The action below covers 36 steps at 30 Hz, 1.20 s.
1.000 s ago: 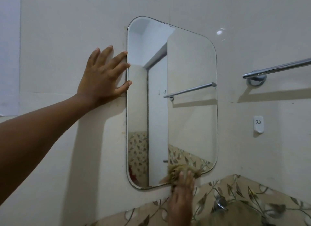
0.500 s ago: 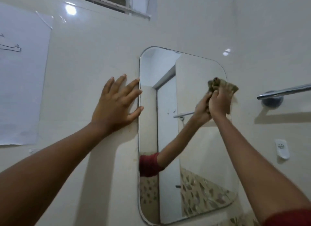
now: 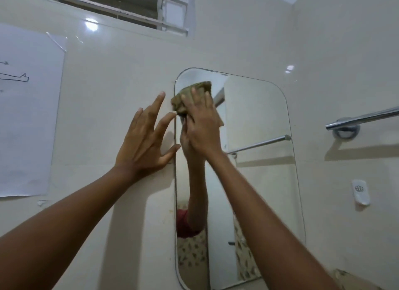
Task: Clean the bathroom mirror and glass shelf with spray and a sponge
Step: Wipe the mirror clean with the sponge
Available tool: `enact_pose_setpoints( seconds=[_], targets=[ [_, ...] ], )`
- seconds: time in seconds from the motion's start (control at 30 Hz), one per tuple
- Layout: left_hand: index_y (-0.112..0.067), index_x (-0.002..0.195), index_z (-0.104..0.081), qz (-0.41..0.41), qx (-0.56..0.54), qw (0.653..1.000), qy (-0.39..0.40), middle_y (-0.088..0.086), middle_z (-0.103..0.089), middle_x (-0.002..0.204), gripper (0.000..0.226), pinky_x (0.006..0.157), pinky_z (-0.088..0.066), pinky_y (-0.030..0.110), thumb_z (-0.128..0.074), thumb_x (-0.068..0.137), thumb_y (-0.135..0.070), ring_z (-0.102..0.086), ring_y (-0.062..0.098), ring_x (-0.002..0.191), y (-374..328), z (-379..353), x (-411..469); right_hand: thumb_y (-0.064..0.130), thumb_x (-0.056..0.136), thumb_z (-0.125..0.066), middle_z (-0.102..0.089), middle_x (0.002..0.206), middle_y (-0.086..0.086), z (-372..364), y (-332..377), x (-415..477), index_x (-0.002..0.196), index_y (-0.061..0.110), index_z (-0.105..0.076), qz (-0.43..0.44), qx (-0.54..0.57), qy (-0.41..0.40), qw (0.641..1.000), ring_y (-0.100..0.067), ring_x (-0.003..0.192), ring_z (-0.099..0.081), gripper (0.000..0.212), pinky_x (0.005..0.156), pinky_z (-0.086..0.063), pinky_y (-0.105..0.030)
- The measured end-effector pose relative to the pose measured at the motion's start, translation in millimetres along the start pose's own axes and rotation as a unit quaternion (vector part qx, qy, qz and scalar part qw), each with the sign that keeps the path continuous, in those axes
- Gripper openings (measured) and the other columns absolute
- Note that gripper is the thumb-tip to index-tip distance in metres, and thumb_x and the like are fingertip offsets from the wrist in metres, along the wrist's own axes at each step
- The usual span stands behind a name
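While my right hand [image 3: 201,125] is pressing a crumpled olive-brown sponge cloth [image 3: 190,97] against the upper left corner of the mirror [image 3: 259,160], its fingers [image 3: 195,99] are lying spread over the wad, pinning and gripping it flat to the glass. My left hand [image 3: 144,143] is resting on the cream wall tiles [image 3: 112,108] just left of the mirror's edge, released and holding nothing, fingers fanned, with the thumb touching the mirror's rim. The glass is reflecting my right forearm and a red sleeve lower down. To the right, a chrome towel bar [image 3: 362,118] is sticking out from the side wall, with a small white wall hook [image 3: 360,191] below it. On the far left a taped sheet of paper [image 3: 28,117] is showing a line drawing, and a louvred window vent [image 3: 121,4] is sitting high above.
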<state>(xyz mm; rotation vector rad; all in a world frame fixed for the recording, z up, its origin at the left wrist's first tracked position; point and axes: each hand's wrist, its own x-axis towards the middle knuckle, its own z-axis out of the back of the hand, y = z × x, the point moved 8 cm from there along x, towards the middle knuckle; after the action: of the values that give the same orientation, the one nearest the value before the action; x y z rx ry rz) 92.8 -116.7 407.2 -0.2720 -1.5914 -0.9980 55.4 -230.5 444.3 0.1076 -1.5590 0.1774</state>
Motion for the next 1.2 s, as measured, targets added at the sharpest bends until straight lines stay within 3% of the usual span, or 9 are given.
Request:
enact_pose_setpoints(
  seconds=[0.37, 0.83, 0.9, 0.97, 1.0, 1.03, 1.07, 1.13, 1.2],
  targets=[
    [-0.023, 0.131, -0.048, -0.063, 0.136, 0.988, 0.043, 0.009, -0.045, 0.143, 0.047, 0.109, -0.026, 0.051, -0.032, 0.092, -0.044, -0.041, 0.034, 0.129, -10.9, -9.0, -2.8, 0.01, 0.079, -0.069, -0.041, 0.148, 0.003, 0.4, 26.8, -188.1, 0.131, 0.027, -0.052, 0.033, -0.067, 0.021, 0.997, -0.026, 0.142, -0.024, 0.057, 0.105, -0.04, -0.047],
    [-0.022, 0.126, -0.052, -0.067, 0.135, 0.987, 0.054, 0.009, -0.044, 0.143, 0.05, 0.107, -0.027, 0.048, -0.042, 0.086, -0.05, -0.043, 0.033, 0.128, -11.2, -11.3, -3.7, 0.032, 0.097, -0.044, -0.069, 0.114, 0.003, 26.7, 33.8, -312.4, 0.099, 0.029, -0.057, 0.065, -0.101, 0.005, 0.993, -0.019, 0.09, -0.071, 0.013, 0.074, -0.056, -0.025],
    [-0.021, 0.126, -0.051, -0.065, 0.133, 0.987, 0.061, 0.01, -0.044, 0.143, 0.05, 0.107, -0.027, 0.049, -0.042, 0.086, -0.05, -0.042, 0.034, 0.128, -11.1, -11.6, -3.3, 0.039, 0.1, -0.029, -0.063, 0.115, 0.015, 29.1, 18.5, -320.9, 0.095, 0.036, -0.053, -0.074, -0.03, 0.023, 0.997, -0.011, 0.086, -0.069, 0.024, 0.082, -0.047, -0.018],
    [-0.021, 0.127, -0.052, -0.062, 0.128, 0.987, 0.068, 0.01, -0.044, 0.143, 0.05, 0.106, -0.028, 0.049, -0.041, 0.087, -0.049, -0.043, 0.034, 0.127, -11.1, -12.0, -3.1, 0.041, 0.1, -0.011, -0.057, 0.1, 0.041, 35.9, -13.7, -340.4, 0.076, 0.041, -0.054, -0.283, 0.096, -0.002, 0.954, -0.011, 0.075, -0.061, 0.05, 0.081, -0.033, -0.005],
    [-0.02, 0.127, -0.052, -0.061, 0.124, 0.988, 0.074, 0.011, -0.044, 0.144, 0.051, 0.105, -0.028, 0.049, -0.041, 0.087, -0.049, -0.043, 0.035, 0.127, -10.9, -12.4, -2.7, 0.078, 0.054, 0.004, -0.058, 0.089, 0.045, 45.6, -23.7, -352.4, 0.065, 0.043, -0.057, -0.357, 0.158, -0.041, 0.92, -0.016, 0.074, -0.062, 0.072, 0.081, -0.032, -0.002],
    [-0.02, 0.127, -0.051, -0.059, 0.119, 0.988, 0.082, 0.011, -0.043, 0.144, 0.051, 0.105, -0.028, 0.049, -0.04, 0.086, -0.049, -0.042, 0.035, 0.127, -11.2, -12.6, -2.9, -0.029, 0.049, -0.031, -0.064, 0.083, 0.038, 54.9, -41.6, -369.9, 0.059, 0.043, -0.063, -0.421, 0.178, -0.021, 0.889, -0.021, 0.081, -0.064, 0.08, 0.083, -0.036, -0.003],
    [-0.02, 0.127, -0.051, -0.058, 0.113, 0.988, 0.092, 0.011, -0.042, 0.144, 0.052, 0.104, -0.028, 0.049, -0.039, 0.086, -0.05, -0.042, 0.036, 0.127, -11.1, -13.0, -2.8, 0.003, 0.096, -0.04, -0.071, 0.088, 0.021, 62.5, -50.2, -378.2, 0.068, 0.036, -0.072, -0.464, 0.231, 0.02, 0.855, -0.025, 0.092, -0.064, 0.053, 0.089, -0.042, -0.01],
    [-0.019, 0.126, -0.052, -0.053, 0.095, 0.988, 0.108, 0.011, -0.042, 0.145, 0.053, 0.104, -0.028, 0.048, -0.039, 0.084, -0.051, -0.041, 0.036, 0.128, -11.2, -12.0, -2.7, -0.007, 0.093, -0.043, -0.062, 0.122, -0.017, 84.4, -57.2, -401.7, 0.113, 0.001, -0.065, -0.55, 0.333, 0.058, 0.764, -0.031, 0.121, -0.051, 0.031, 0.107, -0.034, -0.03],
    [-0.018, 0.126, -0.051, -0.04, 0.064, 0.99, 0.12, 0.012, -0.04, 0.145, 0.056, 0.105, -0.027, 0.049, -0.04, 0.082, -0.052, -0.038, 0.038, 0.13, -10.8, -9.8, -1.4, -0.009, 0.095, -0.034, -0.034, 0.146, -0.026, 101.0, -71.1, -404.2, 0.134, -0.013, -0.036, -0.622, 0.299, 0.12, 0.714, -0.032, 0.137, -0.032, 0.04, 0.115, -0.018, -0.035]
  ],
)
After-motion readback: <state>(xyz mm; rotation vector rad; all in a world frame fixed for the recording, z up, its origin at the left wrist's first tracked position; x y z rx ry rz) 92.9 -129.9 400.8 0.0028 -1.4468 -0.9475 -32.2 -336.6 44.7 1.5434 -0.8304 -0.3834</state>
